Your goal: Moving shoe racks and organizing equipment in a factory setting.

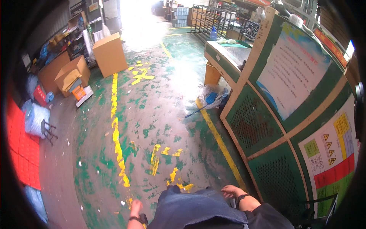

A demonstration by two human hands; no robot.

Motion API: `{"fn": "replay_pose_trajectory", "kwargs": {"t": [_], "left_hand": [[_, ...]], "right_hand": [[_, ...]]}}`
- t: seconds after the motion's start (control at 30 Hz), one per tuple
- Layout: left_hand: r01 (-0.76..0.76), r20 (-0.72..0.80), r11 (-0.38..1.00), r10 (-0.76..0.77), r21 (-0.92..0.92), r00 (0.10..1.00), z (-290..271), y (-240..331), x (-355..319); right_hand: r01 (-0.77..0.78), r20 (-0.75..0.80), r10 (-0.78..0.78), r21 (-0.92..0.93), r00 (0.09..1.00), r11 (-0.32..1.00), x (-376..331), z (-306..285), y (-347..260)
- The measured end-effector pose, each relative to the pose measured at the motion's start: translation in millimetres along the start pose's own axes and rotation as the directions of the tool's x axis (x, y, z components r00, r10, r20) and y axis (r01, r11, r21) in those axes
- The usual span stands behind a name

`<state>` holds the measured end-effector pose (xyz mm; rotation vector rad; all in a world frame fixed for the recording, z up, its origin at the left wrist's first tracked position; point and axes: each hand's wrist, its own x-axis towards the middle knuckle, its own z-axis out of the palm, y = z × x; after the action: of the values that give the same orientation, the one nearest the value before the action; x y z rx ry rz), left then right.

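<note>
We see the left hand (135, 207) low at the near edge, hanging beside the left hip with a dark band at the wrist; its fingers look curled loosely together and hold nothing, though it is small and we cannot be sure of that. The right hand (231, 191) rests against the right side of the dark blue garment (190, 208) at the waist, fingers together and laid flat on the cloth, a dark wristwatch (241, 197) just behind it.

Just to the right of that hand stands a green perforated metal partition (263, 126) with tan framing, carrying a large white notice sheet (291, 72) higher up and a coloured warning chart (331, 156) nearer us. Below us spreads a worn green floor (152, 114) with chipped yellow lines (116, 133) running from near to far.

Far left, cardboard boxes (108, 53) sit by cluttered shelves, and a small stool (47, 131) stands next to a wrapped bale (36, 118). Red crates (23, 152) line the left edge. At the partition's far end, a crumpled plastic bag (211, 97) lies on the floor under a green workbench (225, 55).
</note>
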<state>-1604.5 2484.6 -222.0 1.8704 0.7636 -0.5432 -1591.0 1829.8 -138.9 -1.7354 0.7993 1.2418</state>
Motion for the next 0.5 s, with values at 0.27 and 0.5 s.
{"fn": "replay_pose_trajectory", "kwargs": {"t": [0.27, 0.5], "left_hand": [[-0.464, 0.041, 0.885, 0.462, 0.047, 0.886, -13, 433, 222], [-0.372, 0.227, 0.752, 0.296, 0.544, 0.928, 20, 439, 321]], "right_hand": [[-0.032, -0.004, 0.036, 0.340, 0.999, 0.940, 53, -23, -98], [0.519, 0.091, -0.512, -0.111, 0.854, 0.847, 271, -138, -162]]}}
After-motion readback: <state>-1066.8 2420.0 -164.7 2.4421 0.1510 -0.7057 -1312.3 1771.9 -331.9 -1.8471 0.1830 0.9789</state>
